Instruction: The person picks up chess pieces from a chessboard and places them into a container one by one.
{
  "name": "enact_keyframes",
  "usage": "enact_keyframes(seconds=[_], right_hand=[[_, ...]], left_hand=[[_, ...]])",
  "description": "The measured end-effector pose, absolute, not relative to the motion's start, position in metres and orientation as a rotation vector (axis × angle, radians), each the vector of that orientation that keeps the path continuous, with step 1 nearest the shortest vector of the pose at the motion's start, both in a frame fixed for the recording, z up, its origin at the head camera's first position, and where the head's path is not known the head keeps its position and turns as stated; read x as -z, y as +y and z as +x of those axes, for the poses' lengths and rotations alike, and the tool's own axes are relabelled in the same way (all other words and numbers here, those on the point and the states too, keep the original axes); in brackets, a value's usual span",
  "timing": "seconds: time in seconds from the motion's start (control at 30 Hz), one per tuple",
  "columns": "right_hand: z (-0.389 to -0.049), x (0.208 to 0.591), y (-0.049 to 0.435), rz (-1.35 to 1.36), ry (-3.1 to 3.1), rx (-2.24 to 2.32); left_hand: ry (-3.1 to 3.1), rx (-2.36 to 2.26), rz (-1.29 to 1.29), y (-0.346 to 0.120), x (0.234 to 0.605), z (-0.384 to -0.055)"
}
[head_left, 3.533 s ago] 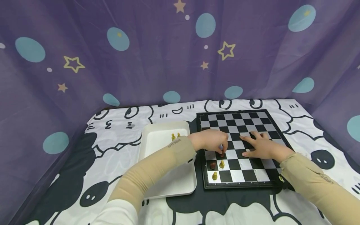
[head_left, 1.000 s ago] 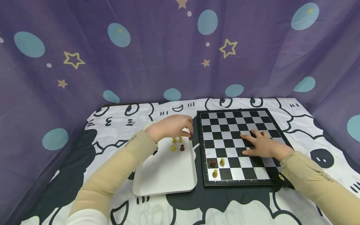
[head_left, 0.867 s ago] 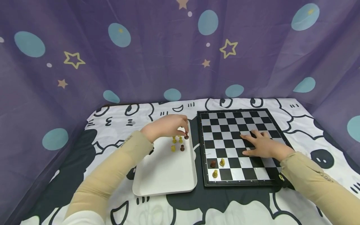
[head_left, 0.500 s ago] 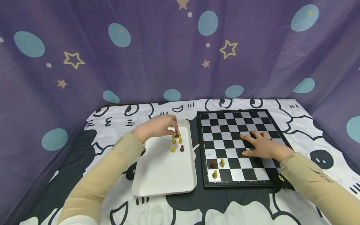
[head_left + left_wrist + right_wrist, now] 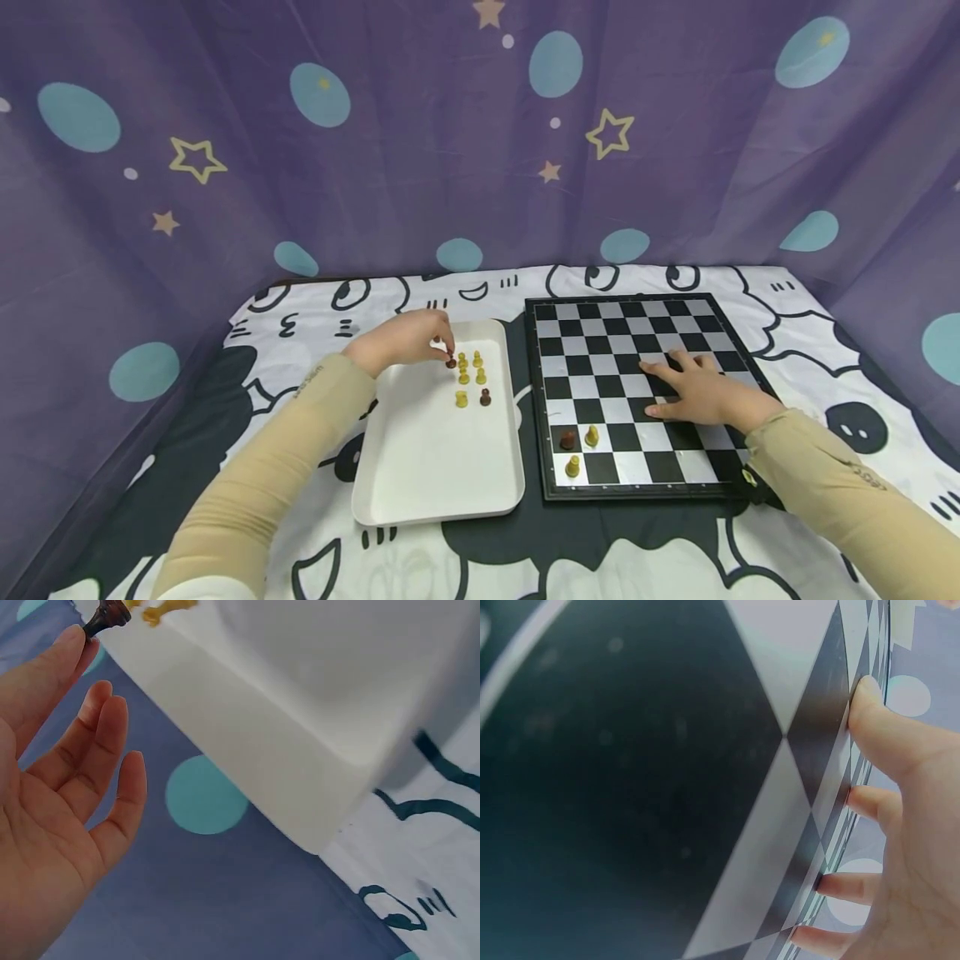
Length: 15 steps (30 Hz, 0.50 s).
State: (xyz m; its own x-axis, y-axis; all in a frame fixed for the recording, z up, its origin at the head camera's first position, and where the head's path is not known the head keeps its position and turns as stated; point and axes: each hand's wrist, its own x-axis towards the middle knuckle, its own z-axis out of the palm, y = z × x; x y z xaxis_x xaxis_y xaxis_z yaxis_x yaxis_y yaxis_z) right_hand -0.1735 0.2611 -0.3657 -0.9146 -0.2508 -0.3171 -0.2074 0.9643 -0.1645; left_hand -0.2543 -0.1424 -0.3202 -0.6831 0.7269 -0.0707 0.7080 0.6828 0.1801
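Note:
My left hand (image 5: 408, 340) pinches a dark brown chess piece (image 5: 109, 616) between thumb and fingertips. In the head view it is over the far left part of the white tray (image 5: 442, 504), beside several yellow chess pieces (image 5: 481, 377). Another dark brown chess piece (image 5: 485, 397) stands in the tray near them. My right hand (image 5: 697, 390) rests on the chessboard (image 5: 651, 493) with fingers spread; in the right wrist view its fingertips (image 5: 864, 688) touch the squares. At the board's near left corner are a reddish-brown piece (image 5: 567, 439), a yellow knight-like piece (image 5: 592, 436) and a yellow piece (image 5: 573, 467).
The tray lies left of the board, a narrow strip of cloth between them. A white and dark cartoon-print cloth (image 5: 420, 567) covers the table. Behind it hangs a purple curtain (image 5: 420, 183) with stars and blue ovals.
My left hand has left the board's near left side with a brown chess piece and travelled leftward across the tray, past the yellow pieces. My right hand has stayed in place.

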Motion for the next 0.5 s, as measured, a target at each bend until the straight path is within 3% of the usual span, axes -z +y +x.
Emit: enact_keyframes(seconds=[0.5], right_hand=[[-0.173,0.368,0.263,-0.337,2.786,0.196]], left_hand=[[2.719,-0.172,1.159,-0.14,0.327,-0.267]])
